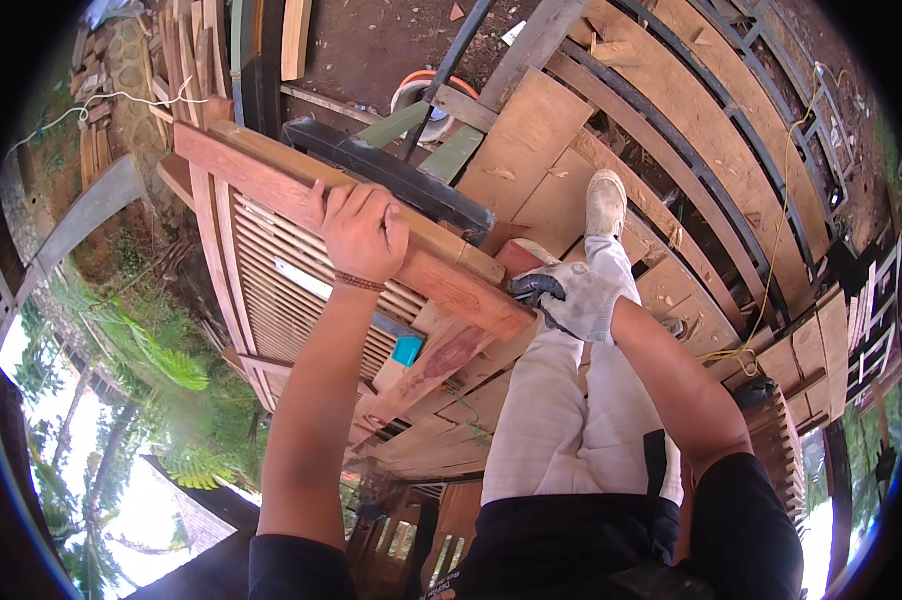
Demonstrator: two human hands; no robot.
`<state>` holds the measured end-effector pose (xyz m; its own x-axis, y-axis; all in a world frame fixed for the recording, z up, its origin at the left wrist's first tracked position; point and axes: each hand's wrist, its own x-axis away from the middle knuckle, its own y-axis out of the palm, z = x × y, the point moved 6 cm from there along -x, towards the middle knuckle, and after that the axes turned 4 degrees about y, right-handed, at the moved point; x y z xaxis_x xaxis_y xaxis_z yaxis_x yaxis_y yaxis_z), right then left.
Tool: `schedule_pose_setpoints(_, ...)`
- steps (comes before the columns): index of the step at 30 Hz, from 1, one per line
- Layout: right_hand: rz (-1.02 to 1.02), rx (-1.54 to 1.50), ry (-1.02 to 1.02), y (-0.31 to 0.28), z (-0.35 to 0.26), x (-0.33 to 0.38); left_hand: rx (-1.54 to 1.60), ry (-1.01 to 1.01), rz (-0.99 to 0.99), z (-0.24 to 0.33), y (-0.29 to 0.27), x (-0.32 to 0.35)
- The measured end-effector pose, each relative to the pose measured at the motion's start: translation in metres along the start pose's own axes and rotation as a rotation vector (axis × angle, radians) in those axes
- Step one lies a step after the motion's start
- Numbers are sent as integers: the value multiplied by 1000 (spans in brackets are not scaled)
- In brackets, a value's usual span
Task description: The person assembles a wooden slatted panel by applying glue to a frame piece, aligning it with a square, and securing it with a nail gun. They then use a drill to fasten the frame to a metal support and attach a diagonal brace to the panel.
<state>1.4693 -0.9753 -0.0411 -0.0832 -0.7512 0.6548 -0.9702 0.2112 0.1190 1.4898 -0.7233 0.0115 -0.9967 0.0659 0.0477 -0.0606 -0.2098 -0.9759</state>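
My bare left hand [363, 232] is closed over the top rail [441, 283] of a wooden slatted panel, its fingers curled across the reddish plank. A beaded bracelet circles that wrist. Thin pale slats [289, 262] run along the panel below the rail, and a small turquoise block [407, 350] sits by its lower right part. My right hand [574, 300], in a light grey work glove, is beside the rail's near right end. Its fingers are curled around something dark that I cannot make out.
Plywood sheets and planks [531, 145] lie under my legs, with dark metal bars [671, 130] between curved boards at right. A dark beam [386, 172] runs behind the panel. An orange-rimmed bucket [421, 95] stands beyond it. A yellow cord [786, 200] trails at right; stacked timber [196, 50] is far left.
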Motion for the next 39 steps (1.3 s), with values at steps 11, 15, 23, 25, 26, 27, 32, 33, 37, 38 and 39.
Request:
schedule_pose_setpoints(11, -208, 139, 77, 2, -11, -25, 40, -101, 80, -11, -10, 8)
schedule_pose_setpoints(15, -56, 259, -79, 2, -25, -22, 45, -159, 82, -14, -7, 17)
schedule_pose_setpoints(23, 45, -80, 298, -16, 21, -13, 95, -198, -47, -9, -16, 24)
schedule_pose_setpoints(25, 117, -16, 241, -27, 30, -10, 119, -194, -74, -9, -11, 20)
schedule_pose_setpoints(26, 151, 15, 210, -35, 38, -8, 132, -189, -71, -10, -11, 21)
schedule_pose_setpoints(27, 198, 94, 113, -51, 65, -7, 142, -182, -68, -10, -13, 21)
schedule_pose_setpoints(32, -1, 520, -60, -55, 28, -11, 178, -179, -110, -11, -17, 25)
schedule_pose_setpoints(33, -34, 836, -384, -46, 13, -8, 179, -183, -101, -11, -18, 27)
schedule_pose_setpoints(37, 35, 489, -134, -35, 8, -6, 195, -168, -114, -10, -19, 27)
schedule_pose_setpoints(38, 31, 422, -79, -36, 13, -6, 188, -165, -108, -10, -18, 25)
schedule_pose_setpoints(39, 29, 354, -22, -38, 17, -5, 182, -159, -103, -9, -16, 25)
